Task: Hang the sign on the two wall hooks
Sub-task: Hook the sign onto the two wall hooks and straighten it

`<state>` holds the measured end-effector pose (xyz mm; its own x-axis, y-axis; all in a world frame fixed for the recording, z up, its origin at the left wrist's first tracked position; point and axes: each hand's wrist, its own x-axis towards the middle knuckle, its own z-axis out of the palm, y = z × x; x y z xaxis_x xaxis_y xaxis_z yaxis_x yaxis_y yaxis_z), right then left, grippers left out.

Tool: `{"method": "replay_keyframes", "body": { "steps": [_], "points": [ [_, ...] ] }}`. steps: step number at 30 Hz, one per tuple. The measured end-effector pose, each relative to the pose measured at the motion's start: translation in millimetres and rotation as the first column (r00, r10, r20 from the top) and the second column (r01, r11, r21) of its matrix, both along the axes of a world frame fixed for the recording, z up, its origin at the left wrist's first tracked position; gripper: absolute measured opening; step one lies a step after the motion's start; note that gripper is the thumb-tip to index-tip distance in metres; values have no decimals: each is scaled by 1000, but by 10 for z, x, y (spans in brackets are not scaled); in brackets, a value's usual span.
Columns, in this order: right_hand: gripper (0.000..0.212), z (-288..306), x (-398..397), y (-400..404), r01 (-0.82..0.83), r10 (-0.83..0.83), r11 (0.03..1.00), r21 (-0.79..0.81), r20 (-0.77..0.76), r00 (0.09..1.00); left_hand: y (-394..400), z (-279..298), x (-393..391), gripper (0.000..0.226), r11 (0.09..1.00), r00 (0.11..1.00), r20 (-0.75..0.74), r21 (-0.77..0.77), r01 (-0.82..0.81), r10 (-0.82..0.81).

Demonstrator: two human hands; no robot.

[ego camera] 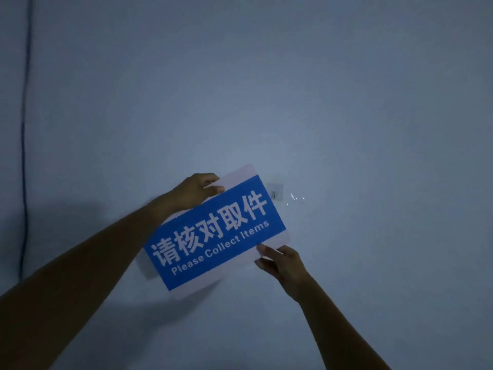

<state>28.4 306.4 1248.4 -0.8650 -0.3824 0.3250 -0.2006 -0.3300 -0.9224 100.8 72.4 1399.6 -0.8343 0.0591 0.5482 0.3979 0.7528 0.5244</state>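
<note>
A blue sign (217, 231) with white lettering and a pale border is held tilted against the wall, its right end higher than its left. My left hand (196, 192) grips its upper edge near the top corner. My right hand (280, 261) pinches its lower right edge. One clear adhesive wall hook (274, 193) shows just right of the sign's upper right corner, apart from it. A second pale square patch (145, 268) peeks out behind the sign's lower left corner; I cannot tell if it is the other hook.
A plain pale wall (266, 89) fills the view in dim light. A thin blue cable (25, 156) runs down the wall at the far left. A faint shiny clear patch (294, 198) sits right of the hook.
</note>
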Motion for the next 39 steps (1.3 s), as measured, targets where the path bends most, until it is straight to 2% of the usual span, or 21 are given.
{"method": "replay_keyframes", "body": {
  "steps": [2,6,8,11,13,15,17,19,21,23,26,30,33,35,39],
  "points": [
    [35,-3,24,39,39,-40,998,-52,-7,999,110,53,-74,31,998,998,-58,-54,-26,23],
    [37,-40,-102,60,135,-133,979,-151,19,991,324,99,-336,30,993,991,-122,-97,-73,61],
    [37,-37,-181,86,168,-165,969,-181,33,986,392,85,-500,37,967,978,-156,-192,-168,139],
    [14,-38,-300,115,184,-168,959,-214,91,982,407,35,-716,45,906,930,-259,-269,-327,259],
    [14,-93,-399,140,211,-182,945,-249,135,974,325,-80,-802,45,897,855,-405,-155,-414,325],
    [14,-214,-515,188,199,-151,931,-306,171,974,192,-306,-902,46,867,745,-493,41,-497,450],
    [31,-360,-609,223,185,-115,910,-372,202,973,76,-563,-1009,51,814,707,-411,208,-542,576],
    [31,-467,-701,257,183,-85,891,-416,243,966,35,-712,-1116,57,776,785,-205,423,-468,585],
    [21,-544,-819,264,180,-59,890,-420,285,957,28,-770,-1243,63,681,898,-19,659,-319,440],
    [17,-586,-915,264,167,-42,901,-400,303,952,52,-845,-1327,55,617,962,41,759,-206,271],
    [20,-617,-1042,275,153,-33,922,-355,322,946,154,-952,-1435,43,578,963,56,791,-204,262],
    [30,-665,-1209,321,129,-9,935,-329,344,939,168,-961,-1535,30,605,945,10,766,-217,327],
    [17,-640,-1286,358,71,12,964,-255,310,951,114,-932,-1600,37,644,951,-49,747,-168,305],
    [9,-605,-1355,387,88,-27,975,-203,287,957,74,-899,-1633,40,663,957,-62,734,-148,282],
    [13,-392,-1595,540,184,-149,964,-192,182,972,-64,-855,-1661,41,687,966,-82,718,-113,245]
  ]
}}
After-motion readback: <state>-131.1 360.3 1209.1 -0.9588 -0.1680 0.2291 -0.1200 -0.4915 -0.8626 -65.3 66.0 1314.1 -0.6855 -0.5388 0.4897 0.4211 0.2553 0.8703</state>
